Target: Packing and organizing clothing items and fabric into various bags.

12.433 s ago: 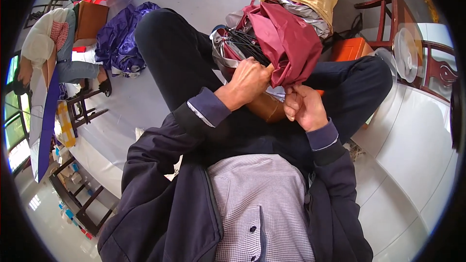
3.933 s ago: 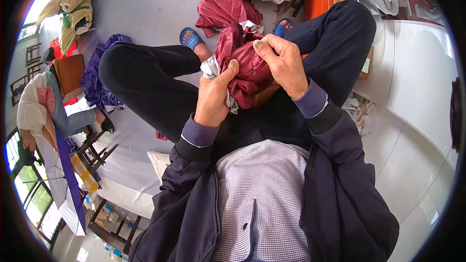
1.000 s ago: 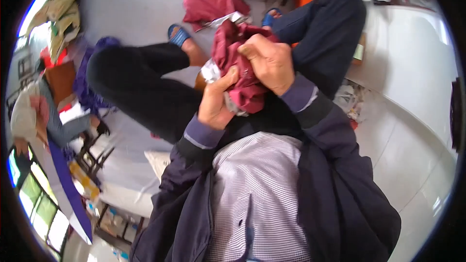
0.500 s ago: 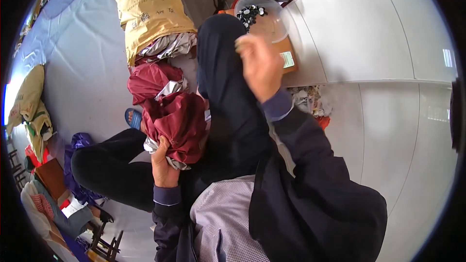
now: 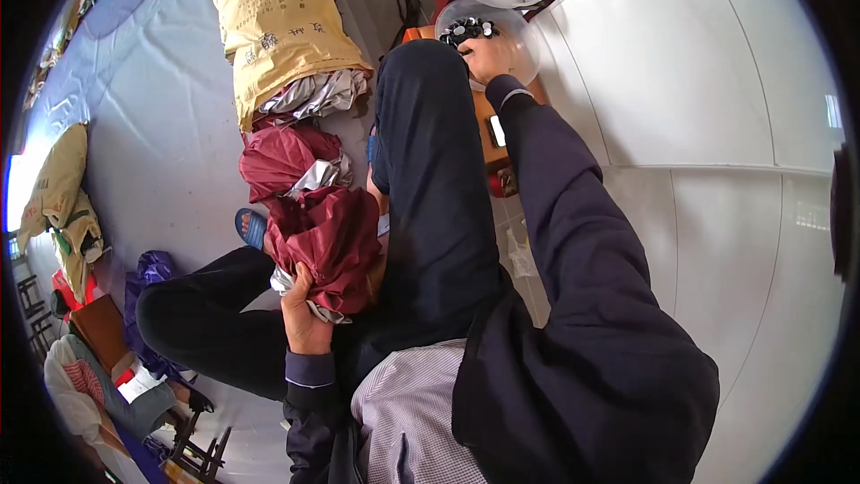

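By the left hand (image 5: 307,314), crumpled silver-lined maroon fabric (image 5: 330,233) is pinched between dark-trousered legs (image 5: 436,161). Past a round clear plastic bowl (image 5: 525,40) and its near rim, the right hand (image 5: 488,57) is stretched beside black-and-white discs (image 5: 467,30), finger state untellable. Grey floor (image 5: 175,170) is seen beyond the fabric's left edge.

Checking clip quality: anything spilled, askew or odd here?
Yes, mildly: the yellow sack lies with silvery fabric bulging from its mouth, and crumpled maroon fabric stretches from there to the left hand, so it looks spilled. The dark pieces sit inside the clear tub; no damage shows.
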A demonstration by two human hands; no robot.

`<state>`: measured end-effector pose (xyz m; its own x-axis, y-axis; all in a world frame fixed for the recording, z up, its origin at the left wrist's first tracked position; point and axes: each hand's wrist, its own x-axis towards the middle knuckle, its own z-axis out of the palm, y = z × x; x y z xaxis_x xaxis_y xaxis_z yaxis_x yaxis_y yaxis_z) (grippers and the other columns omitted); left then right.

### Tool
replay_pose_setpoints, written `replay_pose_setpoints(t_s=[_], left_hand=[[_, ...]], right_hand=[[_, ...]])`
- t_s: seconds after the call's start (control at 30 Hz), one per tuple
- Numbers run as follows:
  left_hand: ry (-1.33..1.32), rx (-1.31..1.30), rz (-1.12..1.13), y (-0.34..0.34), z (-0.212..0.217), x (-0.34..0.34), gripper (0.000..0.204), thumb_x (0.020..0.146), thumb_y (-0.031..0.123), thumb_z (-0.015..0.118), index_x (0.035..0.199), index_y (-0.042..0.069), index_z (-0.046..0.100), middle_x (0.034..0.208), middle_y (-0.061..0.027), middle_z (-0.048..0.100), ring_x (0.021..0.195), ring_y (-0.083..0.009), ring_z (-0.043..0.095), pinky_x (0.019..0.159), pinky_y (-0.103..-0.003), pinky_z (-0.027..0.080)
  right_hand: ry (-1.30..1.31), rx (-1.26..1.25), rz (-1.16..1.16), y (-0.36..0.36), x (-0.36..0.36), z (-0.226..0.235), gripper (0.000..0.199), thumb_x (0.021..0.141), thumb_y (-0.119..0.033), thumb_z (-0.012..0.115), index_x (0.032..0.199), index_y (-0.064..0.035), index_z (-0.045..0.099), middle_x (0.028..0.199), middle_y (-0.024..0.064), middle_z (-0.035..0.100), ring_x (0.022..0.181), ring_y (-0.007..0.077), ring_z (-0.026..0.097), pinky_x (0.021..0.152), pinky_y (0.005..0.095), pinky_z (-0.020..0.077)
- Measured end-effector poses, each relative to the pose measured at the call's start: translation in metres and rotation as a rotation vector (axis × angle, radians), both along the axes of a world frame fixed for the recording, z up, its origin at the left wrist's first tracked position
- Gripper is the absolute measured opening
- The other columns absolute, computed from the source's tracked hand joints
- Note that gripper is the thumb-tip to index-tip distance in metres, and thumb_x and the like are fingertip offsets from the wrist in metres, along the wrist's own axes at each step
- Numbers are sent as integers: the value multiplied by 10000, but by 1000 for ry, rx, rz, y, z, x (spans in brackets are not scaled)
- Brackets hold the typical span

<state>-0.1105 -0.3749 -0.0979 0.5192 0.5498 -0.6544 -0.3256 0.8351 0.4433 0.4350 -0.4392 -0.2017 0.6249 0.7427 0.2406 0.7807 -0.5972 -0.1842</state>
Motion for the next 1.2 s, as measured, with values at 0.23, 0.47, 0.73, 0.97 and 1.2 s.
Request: replay_pose_setpoints(t_s=[0.23,0.47,0.73,0.97,1.2], left_hand=[[-2,-32,-5,-1,-11,-1,412,964,93,622,1359,25,528,1313,-124,641,1205,-258,616,1071,-431,474],[-10,66,-15,-2,1,9,296,940,82,655,1231,38,627,1233,-72,678,1139,-201,637,1065,-381,459],[-18,36,20,-3,29,19,332,962,108,655,1275,27,580,1208,-82,668,1107,-217,653,992,-392,515],[-159,3,103,0,21,26,341,947,93,677,1269,18,594,1197,-68,677,1091,-192,661,997,-362,515],[-144,-6,157,-6,30,15,237,948,82,685,1174,18,657,1100,-28,696,989,-122,660,931,-297,519]], right_hand=[[190,20,1,1,1,3,126,782,-230,725,843,-123,749,784,153,704,765,349,684,692,453,510],[148,127,30,-27,28,2,124,787,-178,699,804,-57,717,753,155,693,739,322,689,682,409,524],[715,578,36,-55,12,59,59,942,-114,658,939,-60,683,759,32,686,697,131,709,567,249,552],[393,644,197,-41,-197,217,86,957,-72,659,990,4,683,912,89,723,816,151,689,724,289,564],[515,470,753,-12,-341,188,206,756,53,761,930,-27,686,867,107,689,774,273,698,670,328,555]])
